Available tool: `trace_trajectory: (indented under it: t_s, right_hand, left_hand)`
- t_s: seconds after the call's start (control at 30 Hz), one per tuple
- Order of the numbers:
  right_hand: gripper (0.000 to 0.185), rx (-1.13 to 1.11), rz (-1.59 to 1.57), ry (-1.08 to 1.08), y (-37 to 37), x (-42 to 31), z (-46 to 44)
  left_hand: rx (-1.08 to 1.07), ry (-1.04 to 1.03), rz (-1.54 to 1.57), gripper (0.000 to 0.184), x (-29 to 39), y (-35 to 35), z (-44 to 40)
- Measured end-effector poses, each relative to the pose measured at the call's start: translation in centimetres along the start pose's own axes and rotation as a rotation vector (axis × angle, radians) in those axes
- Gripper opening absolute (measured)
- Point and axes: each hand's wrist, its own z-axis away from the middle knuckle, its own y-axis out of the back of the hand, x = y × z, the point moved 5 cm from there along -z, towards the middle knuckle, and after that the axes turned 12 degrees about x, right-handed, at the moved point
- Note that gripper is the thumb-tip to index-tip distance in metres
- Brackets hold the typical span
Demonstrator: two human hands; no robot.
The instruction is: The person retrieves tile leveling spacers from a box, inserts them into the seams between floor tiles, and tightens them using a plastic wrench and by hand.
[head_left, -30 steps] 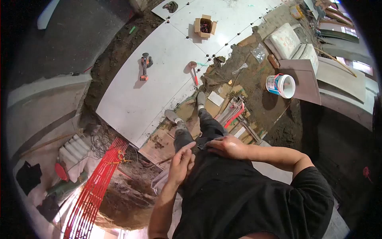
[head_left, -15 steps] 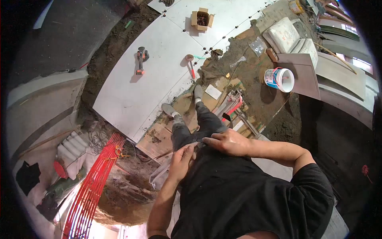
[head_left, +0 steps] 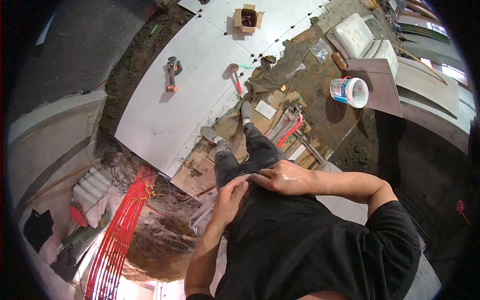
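My left hand is at the front of my waist, thumb against curled fingers. Beside it my right hand is closed, with a pale smear on its back. Both sets of fingertips meet near the hem of my black T-shirt, above my dark trousers. What the fingers hold, if anything, is hidden. Beyond my feet, a red-handled mallet lies near the edge of the large white tiles. Farther left on them lies an orange-and-black power tool.
An open cardboard box stands on the tiles. A white bucket and white bags stand to the right on muddy ground. Long red tubes slope down at lower left. Strips and bars lie by my legs.
My hands have stayed at my waist, with small finger shifts. The view has tilted slightly, so the floor things sit a little higher. A small black shape beside my right thigh no longer shows.
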Motion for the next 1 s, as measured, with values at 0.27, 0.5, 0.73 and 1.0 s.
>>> trace_trajectory:
  t_s: [0.27, 0.5, 0.73, 1.0]
  right_hand:
    - [0.046, 0.067, 0.013, -0.069, 1.2, 0.9, 0.7]
    - [0.032, 0.001, -0.023, -0.064, 1.7, 0.6, -0.7]
    - [0.029, -0.004, -0.040, -0.036, 1.3, 0.7, -0.8]
    - [0.021, -0.029, -0.001, 0.006, 0.2, -0.3, -1.5]
  left_hand:
    - [-0.017, 0.315, 0.185, 0.054, 0.7, 1.6, 1.3]
    - [0.017, 0.256, 0.117, 0.045, 0.5, 1.7, 0.7]
    - [-0.029, 0.294, 0.030, 0.055, 0.4, 1.6, 0.7]
    - [-0.008, 0.132, -0.052, 0.048, 0.7, 1.1, -0.3]
